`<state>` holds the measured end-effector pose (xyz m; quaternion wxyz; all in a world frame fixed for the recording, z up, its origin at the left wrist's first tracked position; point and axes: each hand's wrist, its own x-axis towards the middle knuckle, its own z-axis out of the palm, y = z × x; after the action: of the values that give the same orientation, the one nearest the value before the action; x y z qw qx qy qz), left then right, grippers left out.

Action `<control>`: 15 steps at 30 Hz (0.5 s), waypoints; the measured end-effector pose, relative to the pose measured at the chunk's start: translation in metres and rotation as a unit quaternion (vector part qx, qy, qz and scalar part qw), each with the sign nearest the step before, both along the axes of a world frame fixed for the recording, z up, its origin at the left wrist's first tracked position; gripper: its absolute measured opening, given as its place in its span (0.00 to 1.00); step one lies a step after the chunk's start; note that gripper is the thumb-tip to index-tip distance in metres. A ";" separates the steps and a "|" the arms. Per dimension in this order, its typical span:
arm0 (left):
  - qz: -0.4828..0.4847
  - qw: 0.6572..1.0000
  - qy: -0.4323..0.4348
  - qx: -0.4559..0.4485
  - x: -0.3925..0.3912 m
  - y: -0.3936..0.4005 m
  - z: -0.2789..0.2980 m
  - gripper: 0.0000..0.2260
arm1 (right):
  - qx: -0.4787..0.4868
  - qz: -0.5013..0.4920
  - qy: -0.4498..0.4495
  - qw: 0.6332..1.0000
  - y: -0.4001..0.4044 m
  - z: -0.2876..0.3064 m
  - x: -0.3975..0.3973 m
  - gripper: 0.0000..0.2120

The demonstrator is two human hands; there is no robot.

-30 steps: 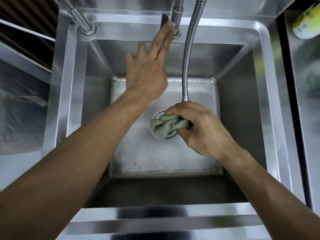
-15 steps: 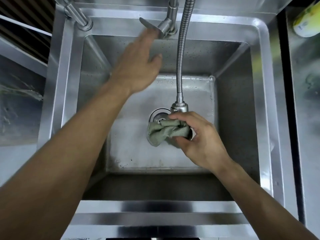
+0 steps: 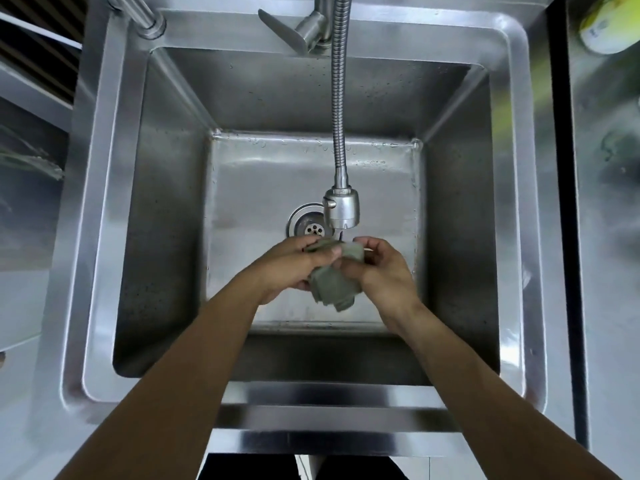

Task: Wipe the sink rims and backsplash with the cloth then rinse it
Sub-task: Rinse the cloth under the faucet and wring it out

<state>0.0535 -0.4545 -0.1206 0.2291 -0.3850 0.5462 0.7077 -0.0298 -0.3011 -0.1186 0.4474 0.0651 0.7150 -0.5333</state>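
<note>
Filling most of the view, a deep stainless steel sink point(image 3: 166, 237) sits with a broad flat rim on all four sides and scattered water drops along the far edge of its floor. Across the gap at the right edge stands another steel counter point(image 3: 609, 237), with a yellow and white container point(image 3: 609, 26) blurred at its far corner. From the middle of the sink's far rim a ribbed flexible faucet hose point(image 3: 341, 98) hangs down over the basin, ending in a round spray head point(image 3: 342, 211) just right of the drain strainer point(image 3: 310, 225). A flat lever handle point(image 3: 282, 29) sticks out to the left at the faucet base, and a second steel pipe point(image 3: 138, 12) rises from the far left corner of the rim.

Both forearms reach in from the near edge and meet over the basin floor, just below the spray head. The left hand point(image 3: 291, 268) and the right hand point(image 3: 384, 271) both grip a bunched grey-green cloth point(image 3: 332, 282), fingers curled round its upper part, while its loose folds hang down between the wrists. Whether water is running I cannot tell.
</note>
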 end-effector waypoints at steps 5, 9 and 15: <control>0.169 0.983 -0.035 -0.054 -0.030 0.018 -0.032 0.07 | 0.040 -0.045 0.073 0.995 -0.025 -0.025 -0.009 0.09; 0.267 0.962 -0.039 -0.040 -0.049 0.031 -0.048 0.09 | 0.062 -0.033 0.123 0.990 -0.044 -0.041 0.000 0.06; 0.331 0.943 -0.009 -0.013 -0.048 0.042 -0.048 0.07 | 0.070 -0.032 0.145 0.986 -0.050 -0.047 -0.002 0.06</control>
<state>0.0059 -0.4129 -0.1688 -0.0182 -0.5534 0.3947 0.7333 -0.0318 -0.3510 -0.1653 0.3165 0.0409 0.8053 -0.4997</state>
